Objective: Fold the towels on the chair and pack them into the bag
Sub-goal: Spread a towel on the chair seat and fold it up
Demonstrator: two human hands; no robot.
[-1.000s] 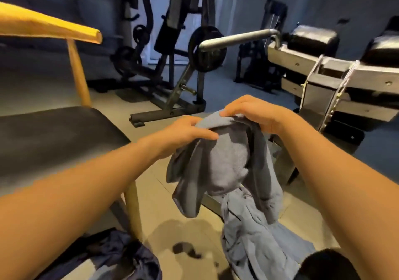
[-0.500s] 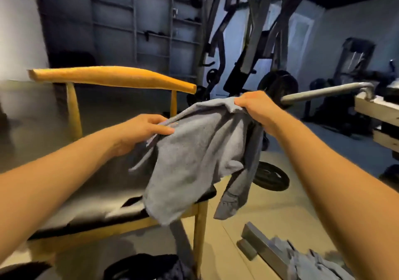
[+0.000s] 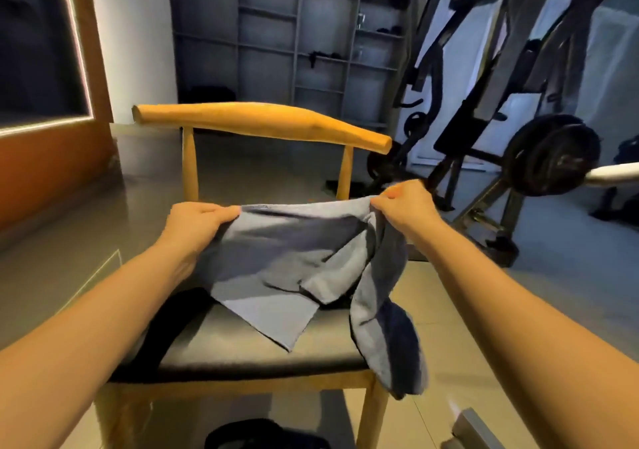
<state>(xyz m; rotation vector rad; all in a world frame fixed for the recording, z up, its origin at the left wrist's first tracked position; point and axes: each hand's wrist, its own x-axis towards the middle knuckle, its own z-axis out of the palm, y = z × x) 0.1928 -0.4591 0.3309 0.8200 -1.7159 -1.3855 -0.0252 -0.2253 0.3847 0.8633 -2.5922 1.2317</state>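
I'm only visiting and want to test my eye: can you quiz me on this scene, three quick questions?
1. True or false: the left hand and the right hand both hold the grey towel along its top edge.
2. The towel's spread part rests on: A the floor, B the chair seat, C a table.
3. Which hand is nearer the weight plate?
Key: 1 true; 2 B; 3 the right hand.

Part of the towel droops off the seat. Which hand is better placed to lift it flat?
Probably the right. The right hand pinches the towel corner just above the twisted part hanging past the right edge of the chair seat; the left hand grips the opposite corner, farther away.
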